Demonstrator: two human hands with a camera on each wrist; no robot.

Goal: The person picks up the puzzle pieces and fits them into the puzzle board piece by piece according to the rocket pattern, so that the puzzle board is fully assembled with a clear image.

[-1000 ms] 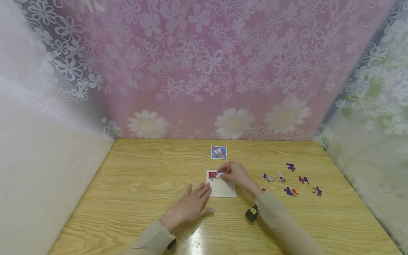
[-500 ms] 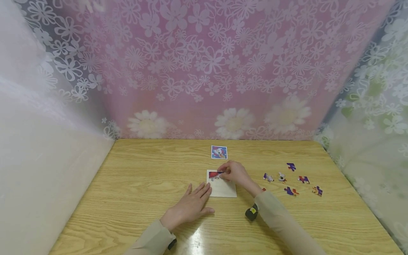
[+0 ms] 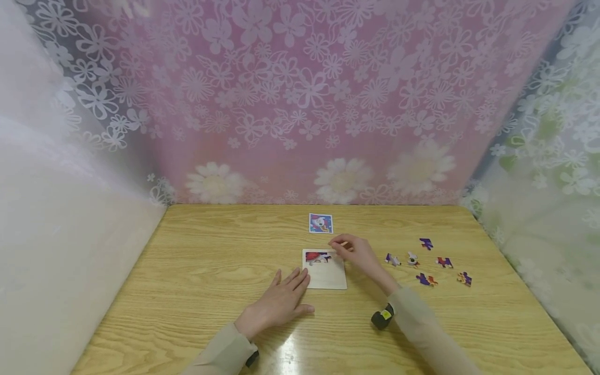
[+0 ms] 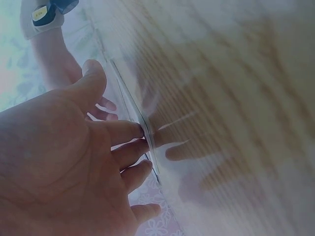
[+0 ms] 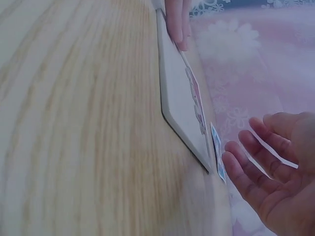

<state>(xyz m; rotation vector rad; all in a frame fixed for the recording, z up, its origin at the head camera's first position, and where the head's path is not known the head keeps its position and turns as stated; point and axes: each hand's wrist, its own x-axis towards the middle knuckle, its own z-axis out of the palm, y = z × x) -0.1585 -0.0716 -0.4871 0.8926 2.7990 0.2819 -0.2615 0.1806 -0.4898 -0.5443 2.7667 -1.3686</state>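
Observation:
A white square board [image 3: 325, 277] lies on the table, with joined red and purple puzzle pieces [image 3: 317, 257] in its upper left part. My left hand [image 3: 281, 302] lies flat, its fingertips resting on the board's left edge; the left wrist view shows those fingers [image 4: 129, 132] stretched out at the edge. Over the board's upper right corner hovers my right hand [image 3: 358, 255], holding nothing. In the right wrist view that hand [image 5: 280, 167] has loosely bent fingers, apart from the board [image 5: 179, 93].
Several loose puzzle pieces lie to the right, among them a purple one [image 3: 426, 244], a white one [image 3: 412, 260] and an orange and purple one [image 3: 464, 279]. A small picture card [image 3: 321, 223] lies behind the board. A flowered curtain [image 3: 300, 104] hangs behind the table [image 3: 211, 260].
My right hand has let go of the puzzle piece on the board and moved a little right, uncovering more of the joined pieces. My left hand has stayed in place.

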